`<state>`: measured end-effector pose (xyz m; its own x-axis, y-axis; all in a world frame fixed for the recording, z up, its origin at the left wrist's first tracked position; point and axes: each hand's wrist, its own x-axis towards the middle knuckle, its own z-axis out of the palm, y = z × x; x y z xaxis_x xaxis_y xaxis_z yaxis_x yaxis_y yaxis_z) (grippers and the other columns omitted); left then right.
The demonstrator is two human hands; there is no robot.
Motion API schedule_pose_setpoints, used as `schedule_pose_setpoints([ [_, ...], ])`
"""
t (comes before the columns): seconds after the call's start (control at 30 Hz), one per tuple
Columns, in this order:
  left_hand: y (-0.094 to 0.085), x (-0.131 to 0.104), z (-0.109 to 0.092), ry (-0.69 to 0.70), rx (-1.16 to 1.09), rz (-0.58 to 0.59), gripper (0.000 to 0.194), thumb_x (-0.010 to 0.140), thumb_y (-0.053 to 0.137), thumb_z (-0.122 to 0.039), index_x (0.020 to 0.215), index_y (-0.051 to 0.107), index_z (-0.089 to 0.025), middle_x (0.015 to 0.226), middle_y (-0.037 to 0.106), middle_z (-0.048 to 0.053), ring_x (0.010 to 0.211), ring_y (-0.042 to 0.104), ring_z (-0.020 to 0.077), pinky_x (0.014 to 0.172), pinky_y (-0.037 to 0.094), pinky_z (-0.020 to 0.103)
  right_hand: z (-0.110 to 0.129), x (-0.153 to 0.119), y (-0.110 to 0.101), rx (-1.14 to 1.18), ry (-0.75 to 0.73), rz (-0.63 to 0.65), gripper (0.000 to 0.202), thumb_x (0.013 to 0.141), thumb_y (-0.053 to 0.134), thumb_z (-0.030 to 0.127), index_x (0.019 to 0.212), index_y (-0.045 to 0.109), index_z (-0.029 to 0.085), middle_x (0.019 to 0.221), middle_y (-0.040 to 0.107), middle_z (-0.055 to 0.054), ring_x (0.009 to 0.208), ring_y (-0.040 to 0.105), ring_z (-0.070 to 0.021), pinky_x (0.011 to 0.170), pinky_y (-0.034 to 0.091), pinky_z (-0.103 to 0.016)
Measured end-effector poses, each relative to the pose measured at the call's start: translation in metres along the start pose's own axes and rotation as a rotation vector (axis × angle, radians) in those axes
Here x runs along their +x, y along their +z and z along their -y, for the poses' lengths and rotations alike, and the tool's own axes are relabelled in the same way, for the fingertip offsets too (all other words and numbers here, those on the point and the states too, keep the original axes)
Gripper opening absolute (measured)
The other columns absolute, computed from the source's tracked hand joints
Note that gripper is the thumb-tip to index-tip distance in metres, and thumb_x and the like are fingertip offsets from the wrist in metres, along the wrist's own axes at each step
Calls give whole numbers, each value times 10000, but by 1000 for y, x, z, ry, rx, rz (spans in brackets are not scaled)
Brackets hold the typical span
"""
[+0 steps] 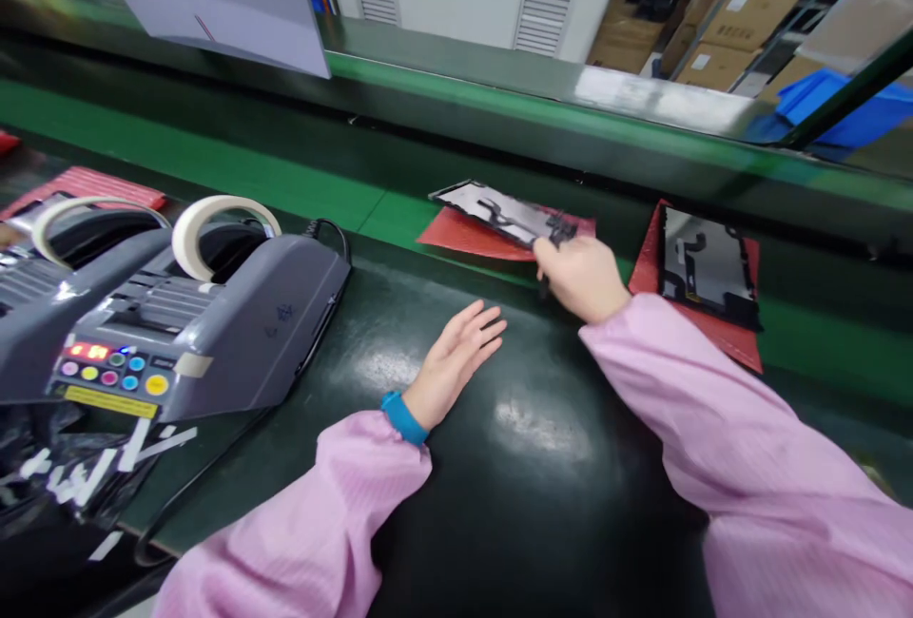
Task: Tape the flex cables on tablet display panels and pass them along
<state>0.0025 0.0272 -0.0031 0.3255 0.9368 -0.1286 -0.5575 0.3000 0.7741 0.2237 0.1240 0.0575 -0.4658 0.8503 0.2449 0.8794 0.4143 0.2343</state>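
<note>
My right hand is closed on the near right corner of a flat silver-and-black electronic panel. The panel tilts, its far left end raised over a red sheet on the green belt. Fingers spread and nothing in them, my left hand hovers above or rests on the dark tabletop; which, I cannot tell. Right of my right hand, a second panel of the same look lies on another red sheet.
Two grey tape dispensers with white tape rolls stand at the left, a cable beside them. Tape scraps hang at the lower left edge. The green belt runs along the back, under a ledge. Cartons stand beyond.
</note>
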Motion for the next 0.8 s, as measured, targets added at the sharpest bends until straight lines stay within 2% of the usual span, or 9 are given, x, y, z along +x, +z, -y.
schedule_pose_setpoints([
  [0.13, 13, 11, -1, 35, -53, -69, 748, 689, 902, -597, 1301, 630, -265, 1392, 678, 116, 1278, 651, 327, 1115, 480, 530, 84, -56, -37, 79, -147, -275, 239, 1024, 506, 113, 895, 698, 173, 750, 735, -96, 697, 658, -200, 686, 403, -320],
  [0.23, 17, 6, -3, 24, 19, -171, 664, 635, 951, -456, 1181, 686, -186, 1217, 761, 111, 1219, 679, 316, 1092, 510, 458, 115, -101, -59, 258, -181, -229, 185, 1025, 547, 140, 918, 697, 160, 933, 779, -138, 828, 702, -220, 728, 456, -318],
  [0.3, 15, 3, -5, -6, 47, -194, 608, 614, 940, -325, 1148, 693, -170, 1114, 785, 83, 1159, 705, 293, 1067, 529, 429, 110, -126, -72, 423, -132, -163, 238, 1071, 519, 286, 976, 699, 163, 921, 780, -122, 801, 705, -225, 724, 484, -330],
  [0.37, 13, 0, -9, -71, 78, -193, 553, 593, 898, -257, 1099, 699, -159, 1005, 791, 63, 1045, 742, 283, 996, 574, 429, 90, -149, -83, 632, -26, -115, 359, 1088, 451, 459, 1068, 692, 195, 901, 779, -89, 769, 706, -223, 731, 512, -341],
  [0.47, 9, -5, -15, -225, 137, -157, 489, 549, 833, -183, 1019, 705, -135, 853, 774, 55, 857, 765, 284, 837, 632, 431, 54, -187, -88, 1003, 247, -72, 496, 1080, 334, 594, 1240, 656, 253, 985, 768, -71, 783, 710, -213, 737, 547, -338],
  [0.53, 7, -7, -20, -314, 185, -139, 470, 528, 802, -137, 988, 705, -128, 786, 755, 43, 764, 757, 265, 729, 640, 384, 37, -214, -80, 1179, 482, -109, 564, 1071, 294, 637, 1279, 649, 252, 910, 732, -57, 659, 658, -186, 653, 543, -325],
  [0.6, 6, -10, -26, -378, 235, -133, 427, 531, 778, -112, 950, 702, -134, 750, 741, 26, 703, 740, 234, 646, 623, 323, 28, -237, -68, 1249, 722, -175, 508, 1056, 388, 635, 1210, 673, 243, 837, 698, -35, 585, 601, -157, 611, 527, -306],
  [0.67, 5, -13, -30, -429, 282, -132, 369, 545, 769, -111, 904, 693, -146, 729, 735, 15, 677, 732, 218, 612, 612, 295, 26, -253, -54, 1261, 906, -223, 406, 1012, 546, 601, 1096, 692, 231, 823, 704, -33, 619, 620, -152, 635, 538, -294],
  [0.8, 0, -22, -34, -498, 351, -133, 347, 572, 802, -148, 899, 690, -168, 752, 753, 18, 722, 752, 244, 644, 628, 320, 31, -260, -35, 1298, 1073, -249, 433, 820, 785, 625, 890, 675, 212, 689, 681, -15, 556, 605, -150, 531, 518, -276],
])
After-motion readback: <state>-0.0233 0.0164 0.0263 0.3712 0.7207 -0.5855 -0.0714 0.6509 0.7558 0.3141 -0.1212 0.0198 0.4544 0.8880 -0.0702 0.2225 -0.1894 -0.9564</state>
